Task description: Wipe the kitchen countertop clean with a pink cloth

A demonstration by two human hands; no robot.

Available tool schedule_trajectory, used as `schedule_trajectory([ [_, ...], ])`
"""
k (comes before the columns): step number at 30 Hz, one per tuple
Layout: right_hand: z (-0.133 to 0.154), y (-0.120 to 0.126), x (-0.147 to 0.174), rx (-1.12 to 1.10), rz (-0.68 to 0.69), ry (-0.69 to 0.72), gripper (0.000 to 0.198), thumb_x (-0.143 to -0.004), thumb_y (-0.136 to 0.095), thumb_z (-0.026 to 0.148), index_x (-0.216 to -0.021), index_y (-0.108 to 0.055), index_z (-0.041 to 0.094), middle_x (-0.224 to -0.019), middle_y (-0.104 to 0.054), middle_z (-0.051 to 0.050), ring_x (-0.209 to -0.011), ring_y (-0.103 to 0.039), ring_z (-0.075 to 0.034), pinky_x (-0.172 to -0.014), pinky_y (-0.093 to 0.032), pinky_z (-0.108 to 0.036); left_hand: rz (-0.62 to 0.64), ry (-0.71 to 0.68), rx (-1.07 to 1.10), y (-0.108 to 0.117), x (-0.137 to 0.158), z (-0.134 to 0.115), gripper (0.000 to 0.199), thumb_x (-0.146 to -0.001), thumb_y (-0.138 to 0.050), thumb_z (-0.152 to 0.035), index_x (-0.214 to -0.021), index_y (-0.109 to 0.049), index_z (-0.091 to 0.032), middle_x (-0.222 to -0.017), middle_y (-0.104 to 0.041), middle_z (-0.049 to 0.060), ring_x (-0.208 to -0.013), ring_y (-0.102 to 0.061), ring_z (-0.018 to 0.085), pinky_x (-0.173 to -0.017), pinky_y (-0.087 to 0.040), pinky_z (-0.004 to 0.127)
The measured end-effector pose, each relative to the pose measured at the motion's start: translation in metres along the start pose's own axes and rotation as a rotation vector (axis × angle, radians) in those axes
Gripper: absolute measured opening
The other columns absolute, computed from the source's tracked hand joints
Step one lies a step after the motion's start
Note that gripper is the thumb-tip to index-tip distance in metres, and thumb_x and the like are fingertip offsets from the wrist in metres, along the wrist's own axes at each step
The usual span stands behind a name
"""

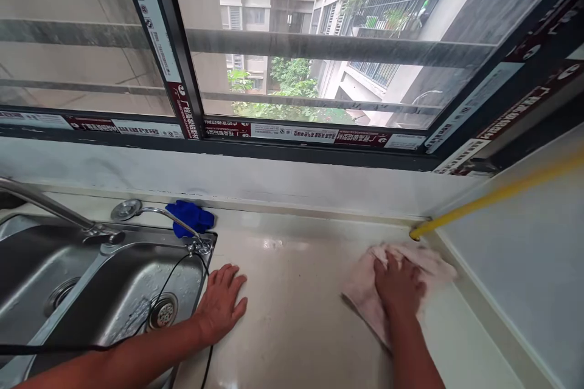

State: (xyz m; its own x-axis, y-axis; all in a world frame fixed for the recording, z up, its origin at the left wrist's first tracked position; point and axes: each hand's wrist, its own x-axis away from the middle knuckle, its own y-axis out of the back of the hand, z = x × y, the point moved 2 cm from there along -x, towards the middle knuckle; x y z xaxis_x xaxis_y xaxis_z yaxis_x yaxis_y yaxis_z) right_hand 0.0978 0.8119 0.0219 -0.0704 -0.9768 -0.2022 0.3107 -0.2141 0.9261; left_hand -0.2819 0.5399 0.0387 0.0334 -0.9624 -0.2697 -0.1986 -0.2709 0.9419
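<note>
On the countertop (296, 316), the right hand (399, 289) pressed flat, fingers spread, on a pink cloth (365, 298); the left hand (221, 304) lay open beside the sink (114, 292) (basin wet, holding no dishes).

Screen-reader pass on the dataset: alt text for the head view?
A person's right hand presses a pink cloth flat on a pale countertop, near a yellow pipe. The left hand rests palm-down beside a steel sink; a blue cloth lies below the window.
</note>
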Motion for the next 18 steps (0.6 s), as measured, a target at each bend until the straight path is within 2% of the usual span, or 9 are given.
schedule_trajectory([
  [3, 0.071, -0.022, -0.027, -0.098, -0.012, 0.106, 0.054, -0.094, -0.024, 0.034, -0.121, -0.063, 0.006, -0.118, -0.061, -0.027, -0.117, -0.053, -0.039, -0.099, -0.038, -0.055, -0.004, 0.007, 0.01, 0.0, 0.001, 0.0, 0.038, -0.086, -0.057, -0.028, -0.124, -0.056, -0.021, -0.131, -0.056, 0.013, -0.129, -0.045, 0.034, -0.103, -0.039, 0.054],
  [6, 0.127, -0.038, -0.025, -0.18, -0.046, 0.14, 0.057, -0.095, -0.021, 0.032, -0.119, -0.063, 0.001, -0.11, -0.065, -0.027, -0.106, -0.059, -0.036, -0.093, -0.042, -0.048, -0.015, 0.014, 0.019, -0.002, 0.002, 0.001, 0.04, -0.086, -0.058, -0.028, -0.126, -0.055, -0.021, -0.132, -0.056, 0.013, -0.129, -0.045, 0.033, -0.104, -0.037, 0.054],
  [9, 0.169, -0.046, -0.004, -0.231, -0.065, 0.174, 0.06, -0.098, -0.017, 0.032, -0.122, -0.061, 0.0, -0.11, -0.066, -0.027, -0.103, -0.06, -0.036, -0.089, -0.043, -0.045, -0.015, 0.011, 0.024, -0.005, 0.003, 0.001, 0.041, -0.087, -0.058, -0.027, -0.127, -0.053, -0.021, -0.133, -0.054, 0.014, -0.129, -0.044, 0.034, -0.105, -0.036, 0.054],
  [14, 0.242, -0.055, 0.046, -0.254, 0.031, 0.36, 0.053, -0.1, -0.021, 0.028, -0.124, -0.064, 0.01, -0.111, -0.068, -0.018, -0.101, -0.061, -0.031, -0.087, -0.043, -0.041, -0.02, 0.018, 0.065, -0.003, 0.003, -0.001, 0.039, -0.085, -0.058, -0.024, -0.124, -0.052, -0.019, -0.13, -0.053, 0.014, -0.127, -0.042, 0.034, -0.103, -0.035, 0.056],
  [18, 0.308, -0.057, 0.091, -0.219, 0.119, 0.575, 0.039, -0.1, -0.042, 0.035, -0.132, -0.062, 0.029, -0.129, -0.061, -0.01, -0.112, -0.054, -0.031, -0.096, -0.037, -0.046, -0.001, 0.048, 0.112, 0.0, 0.003, -0.004, 0.037, -0.083, -0.059, -0.02, -0.119, -0.054, -0.018, -0.12, -0.054, 0.012, -0.117, -0.046, 0.03, -0.1, -0.038, 0.051],
])
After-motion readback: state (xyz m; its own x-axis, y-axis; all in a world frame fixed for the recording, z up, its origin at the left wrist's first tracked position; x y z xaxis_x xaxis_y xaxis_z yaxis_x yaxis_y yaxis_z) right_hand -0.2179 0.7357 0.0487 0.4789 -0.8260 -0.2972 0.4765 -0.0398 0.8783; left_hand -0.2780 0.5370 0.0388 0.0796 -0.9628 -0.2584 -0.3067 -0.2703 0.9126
